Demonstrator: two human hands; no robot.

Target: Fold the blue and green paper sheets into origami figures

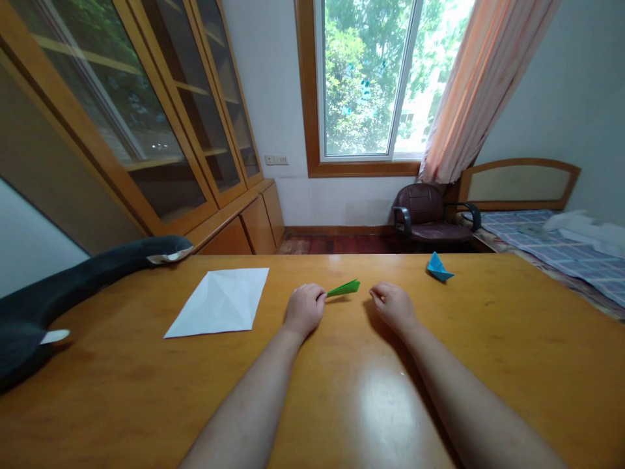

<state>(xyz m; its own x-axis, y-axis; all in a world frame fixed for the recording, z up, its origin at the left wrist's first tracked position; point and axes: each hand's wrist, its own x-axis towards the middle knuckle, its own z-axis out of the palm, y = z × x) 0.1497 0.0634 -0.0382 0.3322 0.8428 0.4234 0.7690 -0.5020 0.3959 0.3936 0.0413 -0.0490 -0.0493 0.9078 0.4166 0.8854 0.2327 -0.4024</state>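
My left hand (305, 309) is closed on one end of a narrow piece of folded green paper (346, 288). The paper points right, slightly above the tabletop, and its other end is free. To the right of that free end, with a small gap between, my right hand (393, 305) has its fingers curled together, and nothing shows in them. A creased white sheet of paper (225, 301) lies flat to the left of my left hand. Beyond my right hand, a small folded blue paper boat (439, 268) rests near the far edge.
The wooden table (342, 404) spans the foreground. A large black object with white patches (63, 280) lies along its left side. Past the table stand a glass-fronted cabinet (215, 189), a dark red armchair (424, 212) and a bed (532, 221) with a plaid cover.
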